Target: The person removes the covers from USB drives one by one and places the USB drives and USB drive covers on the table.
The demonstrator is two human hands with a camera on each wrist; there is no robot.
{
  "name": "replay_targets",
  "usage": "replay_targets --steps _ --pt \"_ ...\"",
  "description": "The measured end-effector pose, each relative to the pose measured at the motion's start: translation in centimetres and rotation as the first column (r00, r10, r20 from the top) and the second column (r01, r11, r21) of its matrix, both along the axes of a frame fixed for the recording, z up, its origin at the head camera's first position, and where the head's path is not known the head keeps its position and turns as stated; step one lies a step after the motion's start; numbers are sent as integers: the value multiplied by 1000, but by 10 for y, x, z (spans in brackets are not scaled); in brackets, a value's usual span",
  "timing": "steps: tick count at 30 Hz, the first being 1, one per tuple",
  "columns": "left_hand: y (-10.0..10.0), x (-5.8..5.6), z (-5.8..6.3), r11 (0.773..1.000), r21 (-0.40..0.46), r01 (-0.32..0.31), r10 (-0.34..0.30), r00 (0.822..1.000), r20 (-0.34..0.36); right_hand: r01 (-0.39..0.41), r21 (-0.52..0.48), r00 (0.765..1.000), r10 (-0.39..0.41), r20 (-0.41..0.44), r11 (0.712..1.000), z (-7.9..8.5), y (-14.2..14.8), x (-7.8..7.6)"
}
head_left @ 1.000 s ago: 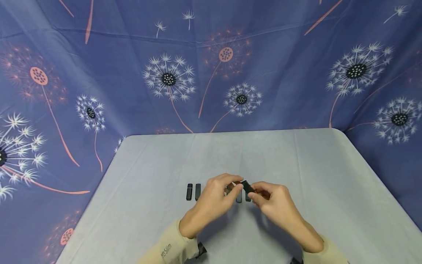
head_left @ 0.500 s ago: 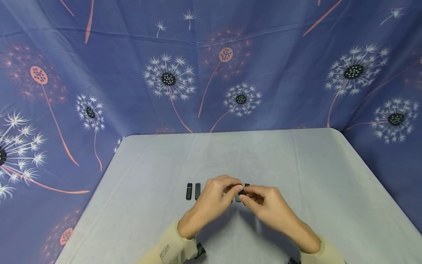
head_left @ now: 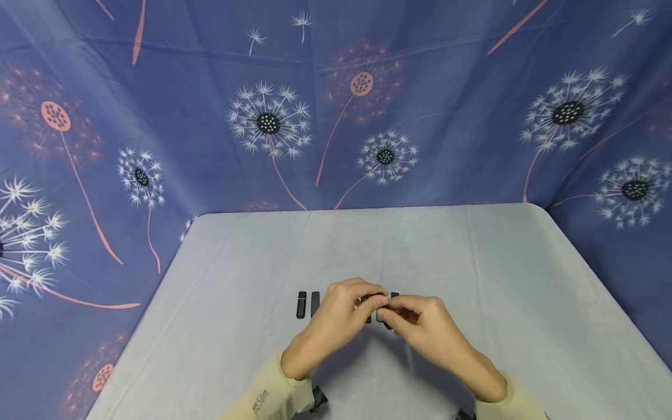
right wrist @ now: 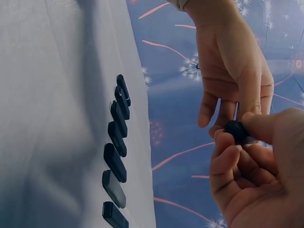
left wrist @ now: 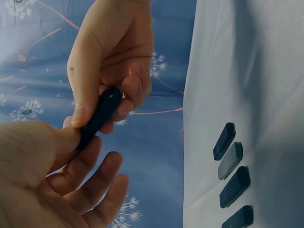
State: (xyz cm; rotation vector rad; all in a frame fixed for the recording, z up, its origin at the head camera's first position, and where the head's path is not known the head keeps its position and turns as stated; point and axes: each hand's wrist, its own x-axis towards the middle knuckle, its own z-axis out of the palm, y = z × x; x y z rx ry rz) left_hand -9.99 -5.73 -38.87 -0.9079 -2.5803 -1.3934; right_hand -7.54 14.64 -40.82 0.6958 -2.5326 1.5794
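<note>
My left hand point(head_left: 341, 309) and right hand point(head_left: 433, 326) meet above the table, both pinching one small black stick point(left wrist: 102, 116) that looks like a USB flash drive. In the left wrist view it is tilted, its lower end between the left thumb and fingers and its upper part in the right fingers. Only a rounded dark end shows in the right wrist view. Below the hands, several similar sticks lie in a row; the leftmost black stick point(head_left: 301, 304) has a pale line near its top. The hands cover part of the row in the head view.
A grey cloth covers the table point(head_left: 252, 256). Behind it hangs a blue curtain point(head_left: 446, 116) with a dandelion print. One stick in the row, a greyer one point(left wrist: 231, 160), lies between black ones.
My right hand has moved left, closer to the left hand, with the black stick. The stick showed between the hands before; now fingers mostly cover it in the head view.
</note>
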Motion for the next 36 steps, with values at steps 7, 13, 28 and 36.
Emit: replay_targets --steps 7,13,28,36 --pt "-2 0 2 999 43 -7 4 998 62 1 -2 1000 -1 -24 1000 2 -3 0" --pt "-1 0 5 999 39 1 -4 996 92 31 0 999 -31 33 1000 5 -4 4" --pt "-1 3 3 998 42 -52 48 995 89 -17 -49 991 23 129 999 9 -9 6" --pt "-4 0 2 1000 14 12 -13 994 106 -26 -29 994 29 102 999 8 -9 6"
